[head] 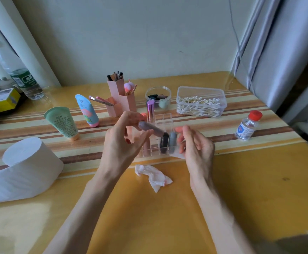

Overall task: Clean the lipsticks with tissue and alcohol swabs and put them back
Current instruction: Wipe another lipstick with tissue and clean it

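Left hand point(120, 143) pinches a mauve lipstick point(150, 129); whether right hand point(197, 145) grips the half-hidden tissue point(177, 155) is unclear.

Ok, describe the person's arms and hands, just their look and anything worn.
The left arm and right arm are bare down to the frame's lower edge, with no sleeves, watch or bracelet. The left hand and right hand wear no gloves, and no ring can be made out. The nails are too blurred to judge polish.
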A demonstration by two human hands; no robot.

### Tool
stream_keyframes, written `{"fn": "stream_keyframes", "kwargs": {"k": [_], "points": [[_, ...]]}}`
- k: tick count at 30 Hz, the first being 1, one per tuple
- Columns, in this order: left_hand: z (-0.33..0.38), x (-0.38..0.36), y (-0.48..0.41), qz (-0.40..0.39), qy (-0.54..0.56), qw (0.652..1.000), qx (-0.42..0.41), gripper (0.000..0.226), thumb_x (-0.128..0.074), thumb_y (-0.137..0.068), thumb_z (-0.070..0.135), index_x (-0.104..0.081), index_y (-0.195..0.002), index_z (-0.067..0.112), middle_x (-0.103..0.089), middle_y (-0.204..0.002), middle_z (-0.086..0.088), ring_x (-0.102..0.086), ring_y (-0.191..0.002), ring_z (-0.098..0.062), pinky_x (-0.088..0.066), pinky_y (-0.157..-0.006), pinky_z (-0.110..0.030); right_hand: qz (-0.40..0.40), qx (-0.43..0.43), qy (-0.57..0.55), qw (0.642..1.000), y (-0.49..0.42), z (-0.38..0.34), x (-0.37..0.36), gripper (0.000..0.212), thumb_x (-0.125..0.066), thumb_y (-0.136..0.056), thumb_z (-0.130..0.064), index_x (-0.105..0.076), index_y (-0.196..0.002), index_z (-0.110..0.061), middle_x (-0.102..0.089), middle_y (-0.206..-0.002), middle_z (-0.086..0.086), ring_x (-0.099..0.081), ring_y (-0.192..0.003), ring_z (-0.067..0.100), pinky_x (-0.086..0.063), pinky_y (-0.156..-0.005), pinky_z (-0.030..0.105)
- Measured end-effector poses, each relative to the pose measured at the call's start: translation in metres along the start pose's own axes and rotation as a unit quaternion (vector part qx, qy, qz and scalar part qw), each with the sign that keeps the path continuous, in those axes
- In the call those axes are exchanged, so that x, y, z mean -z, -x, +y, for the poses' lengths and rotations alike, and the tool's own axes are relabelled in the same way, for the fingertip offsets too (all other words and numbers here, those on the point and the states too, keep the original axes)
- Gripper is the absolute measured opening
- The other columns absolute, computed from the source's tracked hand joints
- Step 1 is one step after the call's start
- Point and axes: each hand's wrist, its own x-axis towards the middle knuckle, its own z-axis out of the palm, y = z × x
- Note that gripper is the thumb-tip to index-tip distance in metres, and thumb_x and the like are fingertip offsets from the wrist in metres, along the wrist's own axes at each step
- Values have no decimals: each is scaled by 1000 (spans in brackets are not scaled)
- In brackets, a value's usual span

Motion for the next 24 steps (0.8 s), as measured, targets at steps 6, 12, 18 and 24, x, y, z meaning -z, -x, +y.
{"fn": "stream_keyframes", "kwargs": {"k": [6,12,18,24], "points": [[-5,6,-2,-10,-43,999,-3,33,-85,-83,16,-70,-112,20,-71,-102,18,-66,-95,-3,-42,-76,-12,3,-3,12,1000,0,1,1,24,-61,-106,-29,-79,-96,-16,-67,-73,-9,-59,-69,8,-50,-65,25],[-9,-7,4,-37,-114,993,-15,35,-85,-82,21,-74,-115,24,-70,-98,10,-57,-83,-13,-45,-75,-30,-6,-12,24,1000,-1,2,0,21,-63,-105,-24,-80,-99,-14,-71,-76,-15,-61,-70,4,-50,-63,22],[-20,-16,5,-75,-199,976,-34,40,-91,-77,26,-72,-113,28,-71,-91,11,-56,-82,-16,-48,-86,-50,-6,-16,22,1000,-2,3,1,19,-64,-105,-23,-80,-98,-16,-72,-76,-15,-63,-71,3,-51,-64,23],[-22,-19,10,-89,-205,974,-25,49,-89,-80,33,-66,-122,35,-74,-103,15,-61,-98,-17,-45,-89,-47,-5,-20,19,1000,-2,4,1,18,-65,-104,-22,-80,-98,-18,-73,-78,-14,-63,-72,3,-52,-68,27]]}}
